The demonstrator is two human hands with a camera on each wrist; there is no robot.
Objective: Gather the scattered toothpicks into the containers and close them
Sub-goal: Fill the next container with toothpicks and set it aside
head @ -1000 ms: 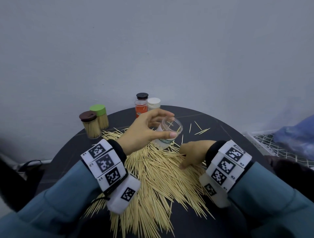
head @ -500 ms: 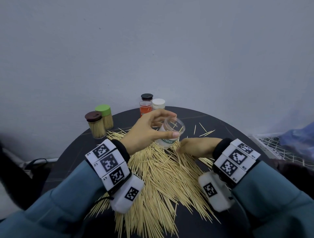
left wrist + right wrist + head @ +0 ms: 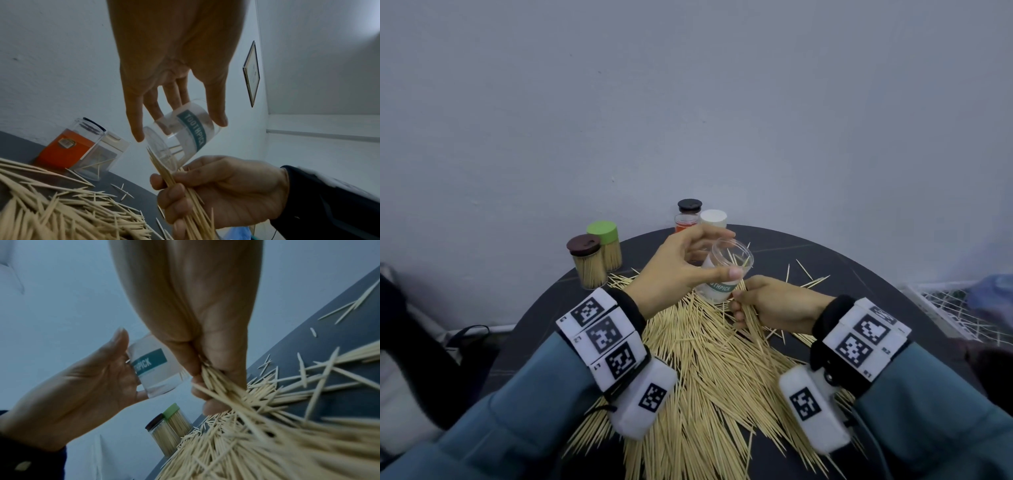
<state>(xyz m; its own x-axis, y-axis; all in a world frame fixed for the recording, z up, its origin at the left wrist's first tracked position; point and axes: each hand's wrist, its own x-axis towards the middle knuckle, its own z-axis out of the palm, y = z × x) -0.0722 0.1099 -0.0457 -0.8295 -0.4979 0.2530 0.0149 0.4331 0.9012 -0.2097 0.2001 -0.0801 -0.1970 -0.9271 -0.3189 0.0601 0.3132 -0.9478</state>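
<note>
Toothpicks lifted beside an open container

The left hand (image 3: 681, 265) grips a clear, lidless container (image 3: 726, 274), tilted above the round table (image 3: 859, 274); the right hand (image 3: 774, 305) clutches a toothpick bundle (image 3: 176, 183) just beside its base, over the scattered pile (image 3: 709, 370).

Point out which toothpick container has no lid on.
The clear jar with the teal label, held tilted in the left hand. The brown-lidded jar, green-lidded jar, black-lidded jar and white-lidded jar are capped.

Clear plastic container (image 3: 726, 270) with a teal "TOOTHPICK" label, lidless, tilted above the table with a few toothpicks inside, a bunch of toothpicks (image 3: 180, 191) just below it, a big pile of toothpicks (image 3: 709, 370) spread on the table, two full capped containers (image 3: 595, 260) at the far left
</note>
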